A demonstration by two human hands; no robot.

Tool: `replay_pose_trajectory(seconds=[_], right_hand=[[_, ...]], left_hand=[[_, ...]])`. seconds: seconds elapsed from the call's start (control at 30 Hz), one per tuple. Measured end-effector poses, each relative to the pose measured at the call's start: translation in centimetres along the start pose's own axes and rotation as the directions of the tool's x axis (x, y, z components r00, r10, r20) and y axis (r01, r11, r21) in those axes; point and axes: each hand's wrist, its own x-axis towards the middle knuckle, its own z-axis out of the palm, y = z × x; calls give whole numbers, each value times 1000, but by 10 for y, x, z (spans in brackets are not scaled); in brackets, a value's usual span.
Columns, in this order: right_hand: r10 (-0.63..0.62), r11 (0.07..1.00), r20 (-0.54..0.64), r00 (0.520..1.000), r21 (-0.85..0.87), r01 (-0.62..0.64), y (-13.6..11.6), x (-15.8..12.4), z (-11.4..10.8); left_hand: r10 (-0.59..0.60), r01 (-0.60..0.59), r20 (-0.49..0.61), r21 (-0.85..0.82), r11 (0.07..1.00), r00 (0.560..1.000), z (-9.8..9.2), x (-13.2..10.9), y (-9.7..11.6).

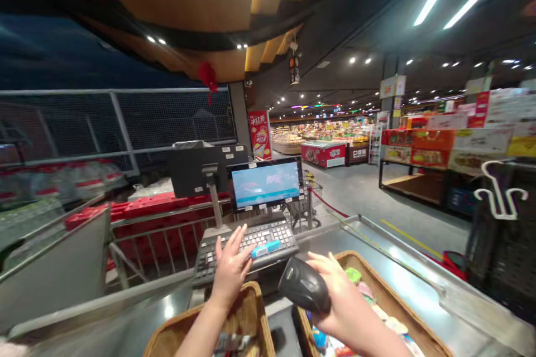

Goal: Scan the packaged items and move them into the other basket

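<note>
My left hand (229, 269) holds a small light-blue packet (265, 249) just above the black keyboard (247, 245) of a checkout till. Gripped in my right hand (335, 295) is a dark handheld barcode scanner (304, 288), its head turned toward the packet. Below my left arm sits a wicker basket (243, 318) with little showing inside. A second wicker basket (414, 326) under my right arm holds several small packaged goods. Behind the keyboard a till screen (265, 183) glows blue.
The steel checkout counter (402, 268) runs off to the right. Metal railings (159, 234) and red crates (142, 206) stand to the left. A black rack with white hooks (500, 201) is at far right. Store aisles, a red freezer (323, 154) and open floor lie beyond.
</note>
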Motion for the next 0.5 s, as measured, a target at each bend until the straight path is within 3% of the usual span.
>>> replay_pose_trajectory(seconds=[0.5], right_hand=[[-18, 1000, 39, 999, -10, 18, -24, 7, 17]], left_hand=[[-52, 52, 10, 14, 999, 999, -19, -28, -27]])
